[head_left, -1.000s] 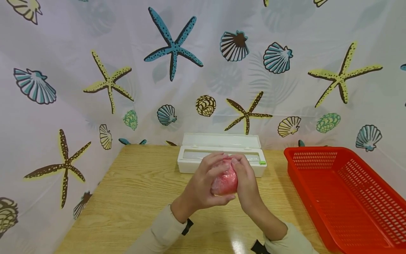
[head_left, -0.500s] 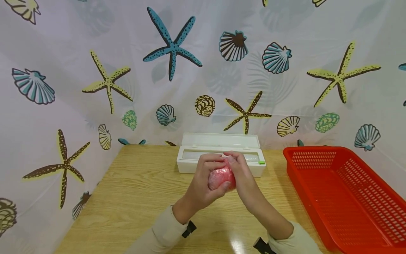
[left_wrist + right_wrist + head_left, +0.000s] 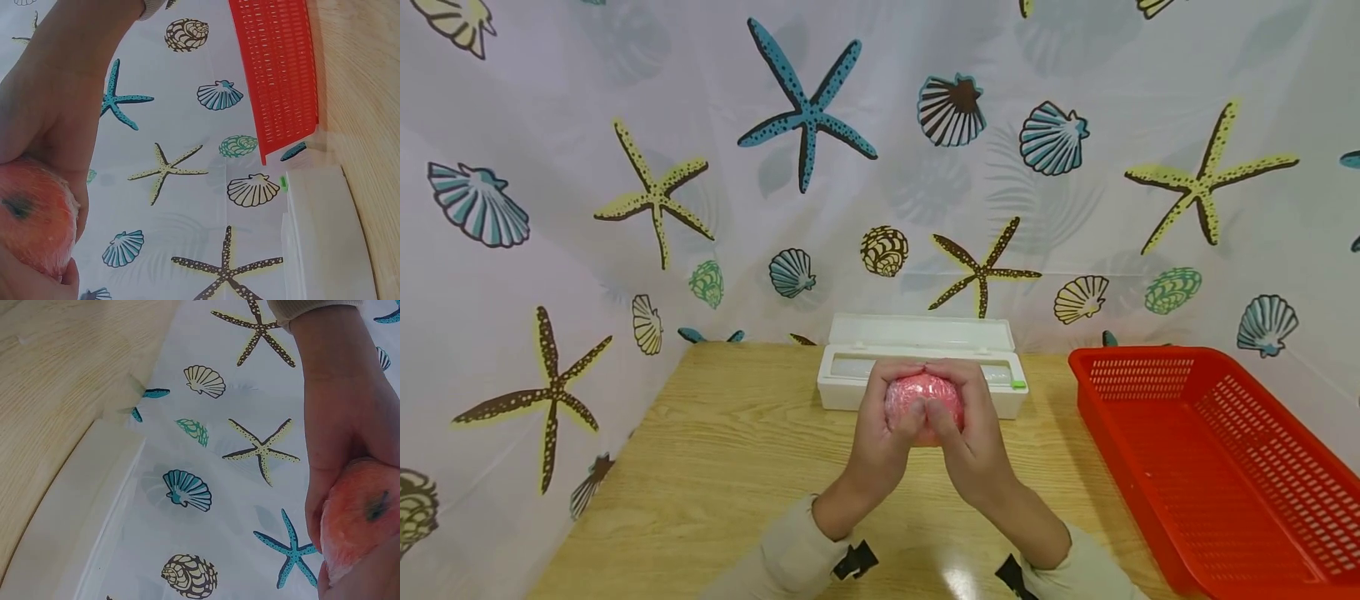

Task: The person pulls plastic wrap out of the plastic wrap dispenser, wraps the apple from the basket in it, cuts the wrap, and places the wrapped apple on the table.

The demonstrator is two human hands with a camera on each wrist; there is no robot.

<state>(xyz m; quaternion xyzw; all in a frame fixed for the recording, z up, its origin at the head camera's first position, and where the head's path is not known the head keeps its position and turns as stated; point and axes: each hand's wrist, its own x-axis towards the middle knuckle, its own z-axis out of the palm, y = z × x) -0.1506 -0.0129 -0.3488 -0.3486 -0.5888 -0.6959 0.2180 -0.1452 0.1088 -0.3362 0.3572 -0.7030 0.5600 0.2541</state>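
Observation:
A red apple (image 3: 923, 387) in clear, shiny plastic wrap is held above the table between both hands. The left hand (image 3: 878, 437) grips its left side and the right hand (image 3: 983, 442) its right side. Both thumbs lie side by side on the near face, while the fingers curve over the far side and are partly hidden. In the left wrist view, the dark stem hollow of the apple (image 3: 47, 232) shows through the film. The right wrist view shows wrinkled film over the apple (image 3: 353, 515) as well.
Behind the hands stands a white cling film box (image 3: 842, 395) with its lid raised, a roll inside and a green piece at its right end. A red perforated plastic basket (image 3: 1123, 467) sits at the right on the wooden table (image 3: 722, 467). A seashell-print curtain (image 3: 850, 208) hangs behind.
The hands have turned the apple and shifted it slightly left. The right thumb has come down from the top to the near face, beside the left thumb. Box and basket stay put.

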